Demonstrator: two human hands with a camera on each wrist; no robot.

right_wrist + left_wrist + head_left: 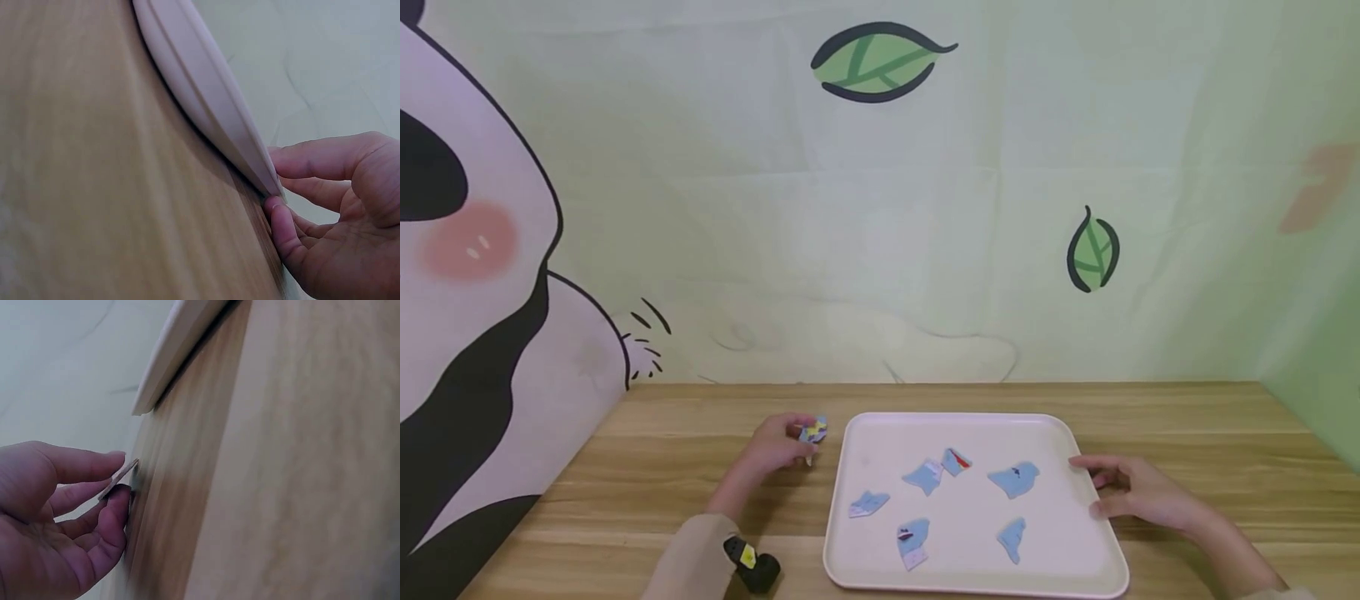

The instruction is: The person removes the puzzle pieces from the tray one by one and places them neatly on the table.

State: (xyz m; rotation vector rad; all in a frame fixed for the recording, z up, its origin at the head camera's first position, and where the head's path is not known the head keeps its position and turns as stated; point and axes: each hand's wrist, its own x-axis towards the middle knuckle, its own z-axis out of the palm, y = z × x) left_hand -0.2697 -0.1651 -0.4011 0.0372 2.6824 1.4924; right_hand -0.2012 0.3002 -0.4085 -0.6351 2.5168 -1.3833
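My left hand [778, 442] is beside the tray's left edge and pinches a blue and yellow puzzle piece [813, 430] between thumb and fingers. In the left wrist view that puzzle piece [119, 479] appears edge-on, thin and tilted, just above the table. A white rectangular tray [962, 575] lies flat on the table. My right hand [1138, 492] grips the tray's right rim; the right wrist view shows its fingertips on both sides of the tray edge [250, 159]. Several pale blue puzzle pieces lie apart on the tray, among them one with red [957, 462] touching a star-like piece [923, 477].
Other blue pieces are a bird-like one [1015, 480] at right, a narrow one [1012, 540] and one with a dark mark [913, 542] in front. The wooden table [700, 408] meets a printed cloth backdrop [887, 250]. A black strapped device [754, 567] is by the left sleeve.
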